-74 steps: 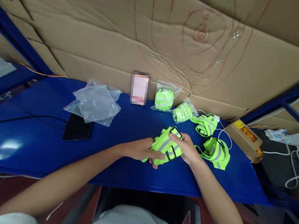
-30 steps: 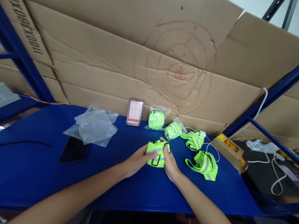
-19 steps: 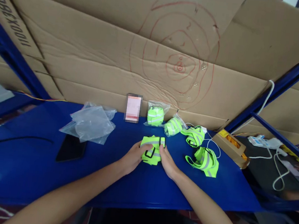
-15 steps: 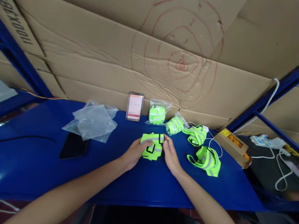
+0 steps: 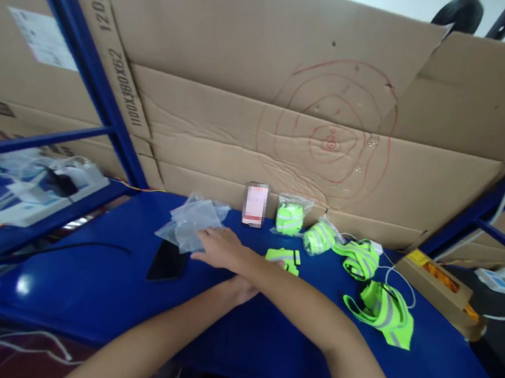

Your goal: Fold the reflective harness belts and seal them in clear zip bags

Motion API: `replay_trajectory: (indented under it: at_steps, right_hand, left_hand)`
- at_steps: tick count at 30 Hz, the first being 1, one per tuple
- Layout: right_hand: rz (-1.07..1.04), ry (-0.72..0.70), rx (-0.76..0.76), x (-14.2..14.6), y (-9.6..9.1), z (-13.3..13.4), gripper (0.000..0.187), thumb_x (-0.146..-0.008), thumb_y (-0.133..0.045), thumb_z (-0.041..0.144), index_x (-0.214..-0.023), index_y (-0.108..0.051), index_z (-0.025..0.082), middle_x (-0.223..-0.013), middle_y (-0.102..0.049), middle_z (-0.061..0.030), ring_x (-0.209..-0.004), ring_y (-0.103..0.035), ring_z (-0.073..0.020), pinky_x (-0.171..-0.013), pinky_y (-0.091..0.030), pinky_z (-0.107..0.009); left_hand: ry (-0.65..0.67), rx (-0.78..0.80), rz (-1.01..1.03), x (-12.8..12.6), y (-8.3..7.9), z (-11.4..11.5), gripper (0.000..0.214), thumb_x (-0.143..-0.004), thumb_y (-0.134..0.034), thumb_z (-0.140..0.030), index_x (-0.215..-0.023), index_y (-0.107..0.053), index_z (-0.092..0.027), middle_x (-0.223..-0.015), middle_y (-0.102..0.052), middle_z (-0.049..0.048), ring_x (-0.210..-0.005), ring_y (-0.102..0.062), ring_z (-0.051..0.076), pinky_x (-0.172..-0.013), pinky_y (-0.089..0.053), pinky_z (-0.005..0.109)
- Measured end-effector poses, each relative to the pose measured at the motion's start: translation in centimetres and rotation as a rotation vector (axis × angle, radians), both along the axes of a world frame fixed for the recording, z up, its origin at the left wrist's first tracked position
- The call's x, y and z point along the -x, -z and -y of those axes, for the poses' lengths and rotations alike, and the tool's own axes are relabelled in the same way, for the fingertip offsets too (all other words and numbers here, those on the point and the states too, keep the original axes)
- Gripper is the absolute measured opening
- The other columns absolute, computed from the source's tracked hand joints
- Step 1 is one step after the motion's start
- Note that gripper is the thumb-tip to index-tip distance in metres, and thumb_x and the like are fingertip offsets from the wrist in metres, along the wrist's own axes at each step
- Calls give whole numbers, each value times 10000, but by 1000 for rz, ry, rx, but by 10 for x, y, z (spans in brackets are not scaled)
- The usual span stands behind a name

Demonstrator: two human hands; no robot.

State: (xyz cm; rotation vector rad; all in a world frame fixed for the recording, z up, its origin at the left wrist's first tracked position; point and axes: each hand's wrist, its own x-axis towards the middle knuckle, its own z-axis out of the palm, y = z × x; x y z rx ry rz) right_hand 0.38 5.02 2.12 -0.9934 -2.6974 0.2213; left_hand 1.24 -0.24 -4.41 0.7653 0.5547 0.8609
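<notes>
My right hand (image 5: 218,247) crosses over my left forearm, and its spread fingertips reach the right edge of a pile of clear plastic bags (image 5: 191,221). Behind my right forearm, my left hand (image 5: 247,288) is partly hidden; it holds a folded neon-yellow reflective strap (image 5: 290,258) with grey stripes and a black buckle. A black phone (image 5: 167,262) lies partly under the bags. To the right of the held strap, two rolled reflective straps sit in clear bags, a nearer one (image 5: 319,239) and a farther one (image 5: 289,219).
Unbagged reflective straps lie on the right, one rolled (image 5: 361,260) and one loose (image 5: 391,316). An open cardboard box (image 5: 442,292) with orange contents stands beyond them. A power strip (image 5: 53,195) with cables is at left. Cardboard panels (image 5: 223,130) wall the back of the blue table (image 5: 98,280).
My right hand has left the folded strap and crossed leftward over my left arm to the plastic bags. The strap stays with my left hand. The view has swung left and up.
</notes>
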Motion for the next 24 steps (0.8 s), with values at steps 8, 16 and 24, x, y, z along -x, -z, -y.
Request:
replay_trajectory:
  at_steps: [8,16,24]
  right_hand:
    - [-82,45,66,-8,-1,-4,228,-969,-499,171,-1069,-701,203,-1126,-699,-35,-1171,-581,-275,-1041,-395,-454]
    - [-398,208,-199,-134,-36,22,337,-943,-488,141,-1079,-764,280,-1306,-618,-47,-1177,-527,-247,-1024,-396,-429]
    - [-783,508,-55,-318,1,52,233,-865,-513,193,-859,-743,232,-1141,-694,-84,-1108,-643,-236,-944,-492,-413]
  left_hand:
    - [-30,148,-44,-1,-5,-2,262,-669,-883,-299,-833,-751,-143,-756,-725,39,-758,-661,198,-773,-498,333]
    - [-32,107,-86,-10,-22,3,499,-674,-884,-300,-1111,-712,-133,-1107,-745,142,-1021,-703,293,-876,-549,392]
    - [-224,140,-80,-3,-32,-8,476,-712,-845,-253,-1142,-674,-139,-1039,-756,117,-870,-735,249,-754,-602,359]
